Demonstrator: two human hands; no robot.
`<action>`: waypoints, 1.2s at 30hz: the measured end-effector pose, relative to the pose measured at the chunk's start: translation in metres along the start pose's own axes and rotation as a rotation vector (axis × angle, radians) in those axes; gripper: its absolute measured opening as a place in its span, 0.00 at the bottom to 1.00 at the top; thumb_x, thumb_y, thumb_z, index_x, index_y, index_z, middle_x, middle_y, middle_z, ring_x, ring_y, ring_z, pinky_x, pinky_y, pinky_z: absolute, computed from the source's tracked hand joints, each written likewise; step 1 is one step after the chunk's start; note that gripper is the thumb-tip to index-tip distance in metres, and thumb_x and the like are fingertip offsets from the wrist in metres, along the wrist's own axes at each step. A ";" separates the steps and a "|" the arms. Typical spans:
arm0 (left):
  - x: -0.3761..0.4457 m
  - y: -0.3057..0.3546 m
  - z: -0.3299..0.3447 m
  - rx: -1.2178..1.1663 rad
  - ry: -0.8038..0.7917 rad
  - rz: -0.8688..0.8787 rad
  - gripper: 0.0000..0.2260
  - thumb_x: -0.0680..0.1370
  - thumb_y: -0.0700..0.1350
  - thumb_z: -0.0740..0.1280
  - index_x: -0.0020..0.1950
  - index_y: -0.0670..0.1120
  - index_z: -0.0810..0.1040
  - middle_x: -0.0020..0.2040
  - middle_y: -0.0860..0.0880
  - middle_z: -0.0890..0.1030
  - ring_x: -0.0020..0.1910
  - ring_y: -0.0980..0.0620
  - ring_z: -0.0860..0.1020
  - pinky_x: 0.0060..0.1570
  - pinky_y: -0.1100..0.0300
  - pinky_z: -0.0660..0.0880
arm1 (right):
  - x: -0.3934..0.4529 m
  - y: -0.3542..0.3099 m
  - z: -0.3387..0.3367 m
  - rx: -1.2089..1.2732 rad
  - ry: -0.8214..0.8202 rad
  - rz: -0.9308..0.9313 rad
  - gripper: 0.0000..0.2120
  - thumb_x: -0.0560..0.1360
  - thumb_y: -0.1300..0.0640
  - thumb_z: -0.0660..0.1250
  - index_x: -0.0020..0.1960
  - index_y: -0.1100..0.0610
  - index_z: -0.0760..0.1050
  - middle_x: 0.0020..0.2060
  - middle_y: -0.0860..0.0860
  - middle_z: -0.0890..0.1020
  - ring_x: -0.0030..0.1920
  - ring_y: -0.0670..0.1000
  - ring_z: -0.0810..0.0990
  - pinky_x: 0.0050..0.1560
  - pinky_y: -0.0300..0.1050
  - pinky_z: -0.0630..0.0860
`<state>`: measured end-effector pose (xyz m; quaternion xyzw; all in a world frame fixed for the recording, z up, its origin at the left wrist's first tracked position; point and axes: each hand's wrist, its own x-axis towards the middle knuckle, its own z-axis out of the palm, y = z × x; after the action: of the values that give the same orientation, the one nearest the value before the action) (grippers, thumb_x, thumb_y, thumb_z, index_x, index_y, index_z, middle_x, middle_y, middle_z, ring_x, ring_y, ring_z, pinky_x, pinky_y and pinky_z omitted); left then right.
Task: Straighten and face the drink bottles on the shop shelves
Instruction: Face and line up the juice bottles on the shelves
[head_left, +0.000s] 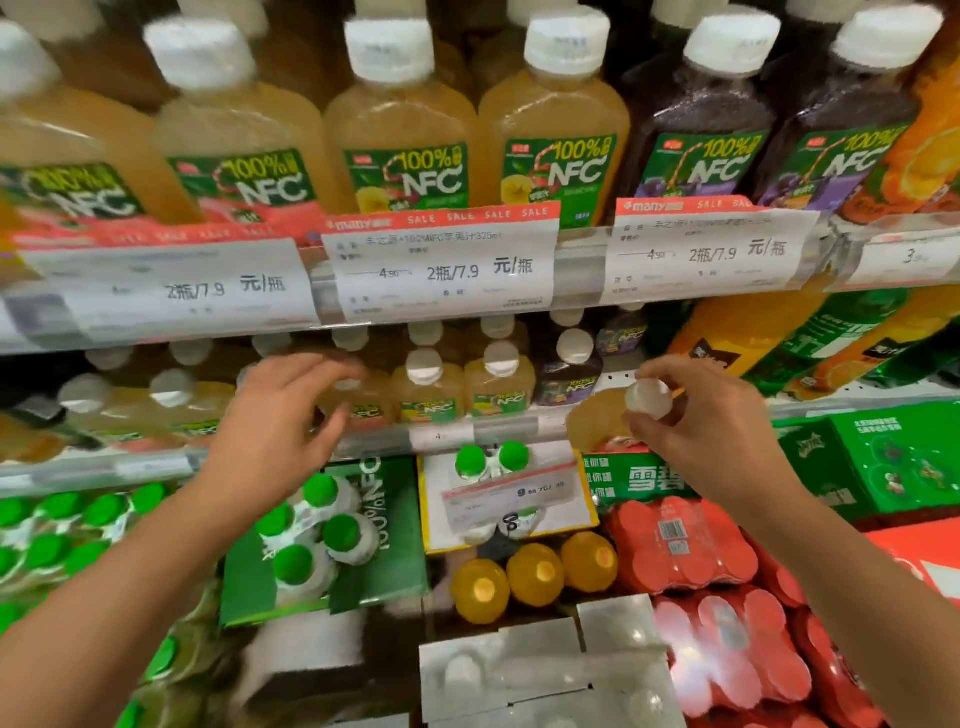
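Observation:
White-capped NFC juice bottles (400, 150) stand in a row on the upper shelf, pale yellow ones on the left and dark purple ones (691, 140) on the right. More of the same bottles (498, 387) line the middle shelf. My right hand (696, 421) grips a tilted yellow juice bottle (597, 421) by its white cap, in front of the middle shelf's edge. My left hand (291, 421) hovers with fingers spread in front of a yellow bottle (363, 400) on that shelf, and I cannot tell whether it touches it.
Sale price tags (441, 265) run along the upper shelf edge (576, 260). Below are green-capped bottles in a green carton (322, 525), orange-capped bottles (535, 571), red shrink-wrapped packs (691, 551) and green Sprite boxes (883, 457). Large orange and green bottles (753, 338) lie at the right.

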<state>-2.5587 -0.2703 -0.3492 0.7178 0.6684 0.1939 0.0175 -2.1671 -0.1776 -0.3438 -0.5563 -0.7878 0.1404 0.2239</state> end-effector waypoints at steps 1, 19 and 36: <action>-0.005 -0.009 -0.003 0.036 0.036 -0.038 0.18 0.75 0.50 0.61 0.62 0.48 0.81 0.53 0.47 0.82 0.53 0.40 0.78 0.55 0.46 0.73 | 0.001 -0.006 0.001 0.002 -0.011 0.005 0.18 0.69 0.55 0.80 0.57 0.51 0.80 0.50 0.52 0.82 0.44 0.53 0.81 0.46 0.56 0.80; -0.008 -0.076 -0.004 0.250 -0.190 -0.366 0.15 0.75 0.49 0.73 0.56 0.40 0.80 0.49 0.36 0.82 0.49 0.33 0.79 0.48 0.45 0.77 | 0.005 -0.088 0.024 -0.019 -0.047 -0.090 0.17 0.69 0.55 0.80 0.55 0.51 0.81 0.48 0.51 0.83 0.44 0.52 0.80 0.46 0.51 0.77; -0.018 -0.091 -0.030 0.063 -0.193 -0.280 0.21 0.76 0.47 0.73 0.69 0.50 0.76 0.60 0.43 0.82 0.59 0.39 0.79 0.57 0.46 0.76 | 0.009 -0.151 0.067 0.022 -0.007 -0.316 0.19 0.66 0.61 0.82 0.53 0.57 0.81 0.43 0.44 0.76 0.40 0.43 0.71 0.44 0.31 0.66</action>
<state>-2.6553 -0.2848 -0.3525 0.6330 0.7630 0.0989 0.0860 -2.3270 -0.2185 -0.3285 -0.4226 -0.8646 0.1139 0.2467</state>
